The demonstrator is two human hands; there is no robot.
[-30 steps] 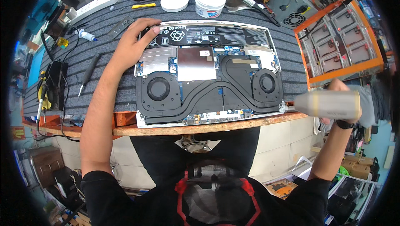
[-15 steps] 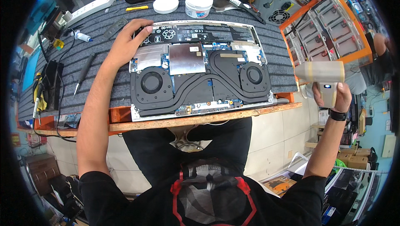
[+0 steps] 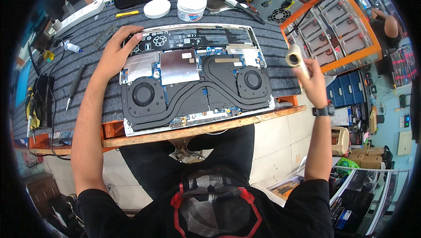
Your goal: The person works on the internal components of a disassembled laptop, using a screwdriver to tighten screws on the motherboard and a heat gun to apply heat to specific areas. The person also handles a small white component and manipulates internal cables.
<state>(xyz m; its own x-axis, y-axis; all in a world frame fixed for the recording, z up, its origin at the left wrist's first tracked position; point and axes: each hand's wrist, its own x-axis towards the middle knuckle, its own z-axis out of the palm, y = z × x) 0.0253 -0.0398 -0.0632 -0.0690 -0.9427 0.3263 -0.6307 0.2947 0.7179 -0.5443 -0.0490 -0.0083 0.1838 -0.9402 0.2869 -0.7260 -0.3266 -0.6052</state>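
Note:
An opened laptop (image 3: 223, 91) lies on the bench with its insides showing: a black battery, two round fans, dark heat pipes and blue circuit board. At its far left corner my left hand (image 3: 117, 53) grips the edge, thumb over the battery's end and fingers bent around the corner. Off the laptop's right side, my right hand (image 3: 313, 80) is raised, wrapped around the handle of a pale handheld air blower (image 3: 294, 54). The blower's round nozzle opening is turned toward the laptop and held apart from it. Part of the handle is hidden by my fingers.
Behind the laptop stand a white tub (image 3: 191, 9), a round white lid (image 3: 157, 8), a yellow pry tool (image 3: 127, 14) and a brush (image 3: 243, 10). A screwdriver (image 3: 75, 86) lies left of my forearm. An orange-framed parts case (image 3: 335, 32) stands at the right.
My right hand has brought the blower inward and left, turning its nozzle to face the laptop. My left hand stays at the laptop's corner. The whole view has shifted slightly.

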